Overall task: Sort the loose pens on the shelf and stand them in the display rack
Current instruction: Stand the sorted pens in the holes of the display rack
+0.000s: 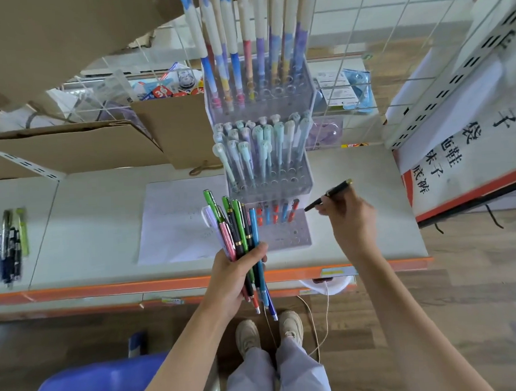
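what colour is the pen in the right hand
Black with gold trim; the pen shows in the head view.

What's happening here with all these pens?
A person is sorting pens into a tiered clear display rack on a white shelf. The left hand grips a mixed bundle of pens, green, pink, black and blue. The right hand pinches a single black pen beside the rack's lowest tier, which holds a few red and blue pens. More loose pens lie far left.

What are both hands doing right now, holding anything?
Left hand: closed around a bundle of mixed pens, held over the shelf's front edge.
Right hand: pinching a single black pen, tip aimed at the display rack.
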